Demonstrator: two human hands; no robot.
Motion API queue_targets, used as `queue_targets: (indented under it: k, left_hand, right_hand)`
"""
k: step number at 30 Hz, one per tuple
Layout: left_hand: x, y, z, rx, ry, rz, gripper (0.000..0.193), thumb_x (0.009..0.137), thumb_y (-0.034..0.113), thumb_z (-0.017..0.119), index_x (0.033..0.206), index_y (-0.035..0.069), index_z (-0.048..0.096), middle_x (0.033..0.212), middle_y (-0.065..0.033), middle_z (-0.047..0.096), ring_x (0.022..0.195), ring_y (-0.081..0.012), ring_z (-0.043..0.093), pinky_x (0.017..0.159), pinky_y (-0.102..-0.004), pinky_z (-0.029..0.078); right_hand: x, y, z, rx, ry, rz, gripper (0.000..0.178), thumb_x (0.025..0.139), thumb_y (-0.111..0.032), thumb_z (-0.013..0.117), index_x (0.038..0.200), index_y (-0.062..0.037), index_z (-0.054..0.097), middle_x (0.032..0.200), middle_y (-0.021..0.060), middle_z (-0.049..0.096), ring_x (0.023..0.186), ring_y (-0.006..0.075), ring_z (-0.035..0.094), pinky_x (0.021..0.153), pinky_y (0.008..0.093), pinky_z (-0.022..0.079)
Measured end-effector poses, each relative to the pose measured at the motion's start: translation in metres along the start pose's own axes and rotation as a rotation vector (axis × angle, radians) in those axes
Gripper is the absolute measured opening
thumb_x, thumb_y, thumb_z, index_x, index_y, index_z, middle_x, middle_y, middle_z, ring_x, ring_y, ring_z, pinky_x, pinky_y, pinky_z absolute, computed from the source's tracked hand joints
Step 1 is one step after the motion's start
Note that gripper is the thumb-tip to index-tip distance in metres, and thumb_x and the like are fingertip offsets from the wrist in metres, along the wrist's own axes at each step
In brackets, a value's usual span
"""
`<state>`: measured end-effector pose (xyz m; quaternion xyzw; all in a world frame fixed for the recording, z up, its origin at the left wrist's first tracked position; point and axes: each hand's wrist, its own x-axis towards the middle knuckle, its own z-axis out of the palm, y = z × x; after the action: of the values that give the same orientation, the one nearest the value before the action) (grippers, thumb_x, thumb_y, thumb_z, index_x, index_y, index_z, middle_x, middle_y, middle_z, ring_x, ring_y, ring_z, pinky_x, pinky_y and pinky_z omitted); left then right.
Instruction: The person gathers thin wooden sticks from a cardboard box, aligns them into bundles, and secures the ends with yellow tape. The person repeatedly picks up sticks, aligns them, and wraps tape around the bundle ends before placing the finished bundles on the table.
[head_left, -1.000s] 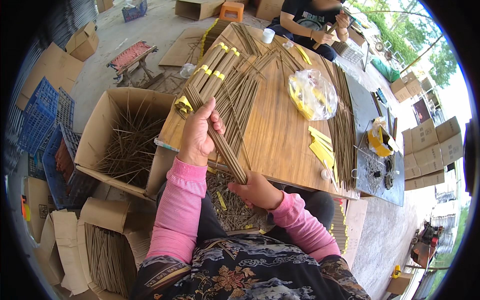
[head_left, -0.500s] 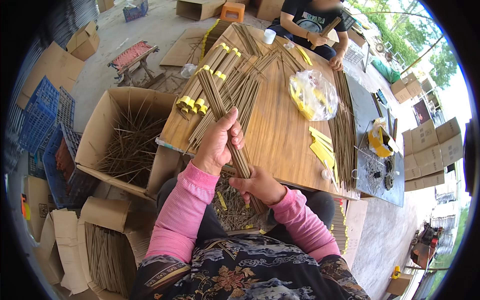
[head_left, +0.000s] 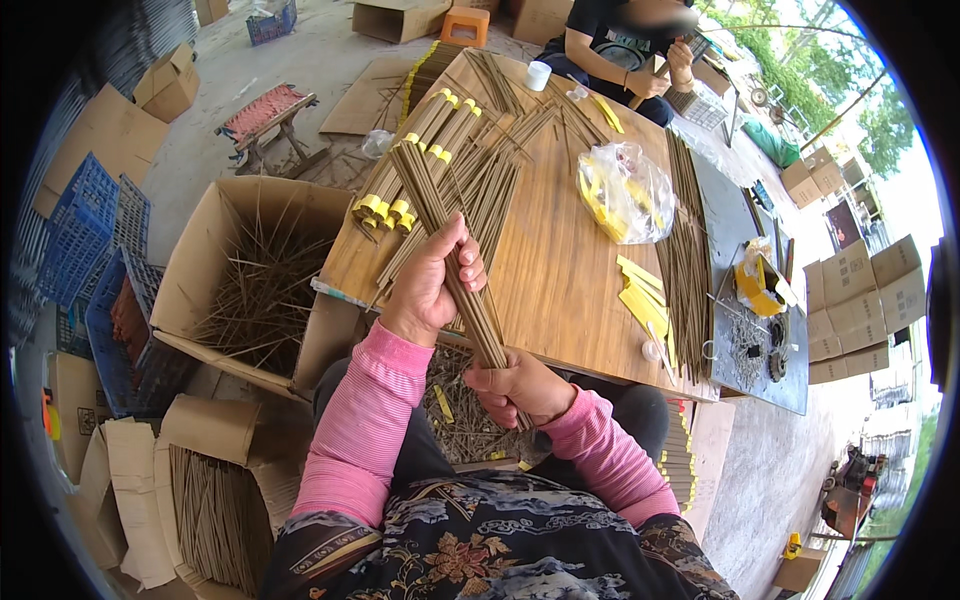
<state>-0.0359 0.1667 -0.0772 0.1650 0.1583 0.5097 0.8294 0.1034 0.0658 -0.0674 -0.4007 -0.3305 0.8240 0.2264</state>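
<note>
Holding a slanted bundle of thin brown sticks (head_left: 479, 328) in both fists, we are keeping it in front of the near edge of the wooden tabletop (head_left: 550, 285), above our lap. Our left hand (head_left: 430, 285) is wrapping the bundle around its middle, thumb lying along it; our right hand (head_left: 525, 388) is grasping it near the lower end, a short stub of sticks showing below the fist. The upper end is leaning left, overlapping the yellow-banded bundles (head_left: 425, 130) in view; whether it is touching them we cannot tell. Loose sticks (head_left: 500, 190) are lying just beyond, and yellow strips (head_left: 645, 300) are resting apart on the right. In our judgement, we are gripping well when both fists are pressing evenly, the sticks are running parallel and none is crossing or slipping out. We should be leaving the left grip firm enough to steady the shaft while the right palm is levelling the butt ends.
</note>
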Motion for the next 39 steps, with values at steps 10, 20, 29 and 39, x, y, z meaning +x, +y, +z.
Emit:
queue_targets:
  k: [10, 20, 29, 39]
  left_hand:
    - [0.000, -0.006, -0.004, -0.022, 0.024, -0.025, 0.031, 0.082, 0.036, 0.060, 0.068, 0.014, 0.045, 0.052, 0.0023, 0.044, 0.042, -0.0089, 0.042, 0.041, -0.0238, 0.037]
    - [-0.004, -0.002, -0.001, 0.244, 0.178, 0.180, 0.034, 0.079, 0.040, 0.063, 0.070, 0.011, 0.048, 0.055, -0.0001, 0.047, 0.043, -0.0110, 0.044, 0.041, -0.0244, 0.037]
    - [-0.005, 0.000, 0.003, 0.224, 0.182, 0.162, 0.032, 0.079, 0.037, 0.065, 0.070, 0.010, 0.049, 0.055, -0.0012, 0.048, 0.044, -0.0125, 0.047, 0.041, -0.0260, 0.040]
    - [-0.004, 0.000, 0.002, 0.185, 0.171, 0.157, 0.031, 0.079, 0.034, 0.065, 0.068, 0.010, 0.050, 0.053, -0.0022, 0.050, 0.042, -0.0138, 0.048, 0.040, -0.0276, 0.041]
  right_hand:
    - [0.009, -0.006, -0.010, 0.055, -0.088, 0.052, 0.029, 0.085, -0.022, 0.057, 0.064, -0.0074, 0.044, 0.049, 0.0004, 0.044, 0.038, 0.0111, 0.044, 0.037, 0.0247, 0.037]
    - [0.018, -0.006, -0.011, -0.823, 0.643, -0.622, 0.024, 0.072, -0.020, 0.070, 0.077, -0.0005, 0.057, 0.068, 0.0080, 0.054, 0.061, 0.0158, 0.052, 0.055, 0.0290, 0.042]
    - [0.017, -0.012, -0.011, -0.803, 0.603, -0.524, 0.019, 0.075, -0.015, 0.069, 0.080, 0.0004, 0.059, 0.067, 0.0023, 0.057, 0.060, 0.0068, 0.050, 0.053, 0.0217, 0.041]
    - [0.010, -0.025, -0.003, -0.937, 0.609, -0.472, 0.022, 0.073, -0.020, 0.066, 0.077, 0.0008, 0.060, 0.066, 0.0126, 0.059, 0.059, 0.0213, 0.058, 0.056, 0.0313, 0.045]
